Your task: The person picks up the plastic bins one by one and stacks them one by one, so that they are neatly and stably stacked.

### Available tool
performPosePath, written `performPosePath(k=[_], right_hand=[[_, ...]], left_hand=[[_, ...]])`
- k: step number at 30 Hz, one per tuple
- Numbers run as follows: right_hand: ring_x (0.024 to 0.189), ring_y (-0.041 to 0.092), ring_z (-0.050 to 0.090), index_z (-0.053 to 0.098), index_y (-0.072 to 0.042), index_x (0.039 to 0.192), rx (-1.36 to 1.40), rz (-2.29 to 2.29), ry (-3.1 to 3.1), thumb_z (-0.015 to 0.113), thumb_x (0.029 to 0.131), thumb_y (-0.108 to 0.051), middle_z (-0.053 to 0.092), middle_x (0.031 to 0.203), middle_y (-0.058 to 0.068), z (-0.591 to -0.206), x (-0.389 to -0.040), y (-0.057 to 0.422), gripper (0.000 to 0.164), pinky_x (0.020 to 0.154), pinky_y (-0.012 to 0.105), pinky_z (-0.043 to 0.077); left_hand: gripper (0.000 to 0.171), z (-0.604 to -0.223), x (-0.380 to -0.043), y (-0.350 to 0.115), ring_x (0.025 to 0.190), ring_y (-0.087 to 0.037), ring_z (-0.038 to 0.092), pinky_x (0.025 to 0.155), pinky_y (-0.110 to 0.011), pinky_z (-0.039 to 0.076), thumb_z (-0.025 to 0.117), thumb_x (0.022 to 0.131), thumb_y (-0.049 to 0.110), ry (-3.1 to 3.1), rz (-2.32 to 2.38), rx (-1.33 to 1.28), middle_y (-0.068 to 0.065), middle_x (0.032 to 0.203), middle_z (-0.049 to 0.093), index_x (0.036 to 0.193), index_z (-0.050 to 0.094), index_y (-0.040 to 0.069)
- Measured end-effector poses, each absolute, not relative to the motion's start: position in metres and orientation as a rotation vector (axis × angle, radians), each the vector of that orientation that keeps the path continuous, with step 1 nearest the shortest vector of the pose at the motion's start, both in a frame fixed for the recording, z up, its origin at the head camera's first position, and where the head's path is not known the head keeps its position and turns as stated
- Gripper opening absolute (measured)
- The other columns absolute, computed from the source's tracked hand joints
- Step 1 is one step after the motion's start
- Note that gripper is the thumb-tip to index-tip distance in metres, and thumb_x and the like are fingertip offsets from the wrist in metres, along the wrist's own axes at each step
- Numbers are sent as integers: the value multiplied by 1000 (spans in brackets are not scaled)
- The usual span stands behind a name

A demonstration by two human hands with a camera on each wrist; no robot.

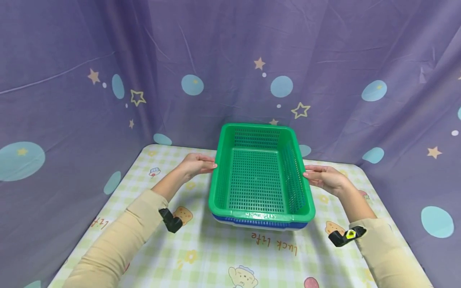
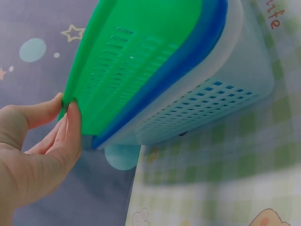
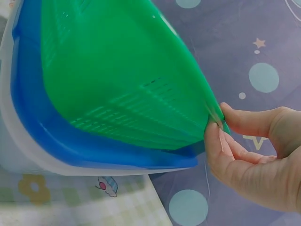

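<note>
A green plastic basket [image 1: 256,180] with slotted walls and floor sits partly inside a blue basket [image 1: 259,221], which nests in a white one [image 2: 188,110]. My left hand [image 1: 197,165] pinches the green basket's left rim between thumb and fingers. On the opposite side, my right hand [image 1: 325,179] pinches its right rim the same way. In both wrist views the green rim stands well above the blue and white rims, most of all at the far end. The green basket holds nothing inside.
The baskets stand on a table with a green checked cloth [image 1: 201,256] printed with cartoon figures. A purple curtain [image 1: 230,48] with stars and ovals hangs close behind the stack and along both sides. A black wrist mount [image 1: 171,220] is strapped to each sleeve.
</note>
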State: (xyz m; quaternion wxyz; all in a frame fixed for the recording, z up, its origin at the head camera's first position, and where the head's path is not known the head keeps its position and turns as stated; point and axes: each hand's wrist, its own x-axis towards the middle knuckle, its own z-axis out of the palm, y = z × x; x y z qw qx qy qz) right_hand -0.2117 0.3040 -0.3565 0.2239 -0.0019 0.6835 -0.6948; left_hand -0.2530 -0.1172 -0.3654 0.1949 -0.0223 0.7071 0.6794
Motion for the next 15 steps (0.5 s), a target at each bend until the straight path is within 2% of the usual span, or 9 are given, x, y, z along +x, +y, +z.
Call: performPosePath(k=[7, 15], right_hand=[[86, -2, 65, 57, -12, 109, 28, -1875, 1925, 62, 92, -5, 70, 89, -13, -365, -211, 305, 19, 79, 13, 56], [87, -3, 64, 48, 1, 129, 40, -1853, 1943, 61, 93, -7, 69, 90, -14, -374, -212, 307, 39, 79, 12, 55]], left_hand=[[47, -374, -254, -113, 76, -5, 66, 83, -21, 60, 61, 87, -9, 1968, 1929, -82, -18, 115, 59, 131, 45, -17], [46, -380, -256, -111, 79, -4, 66, 91, -24, 58, 61, 89, -5, 1995, 1882, -97, -28, 132, 53, 132, 47, -14]])
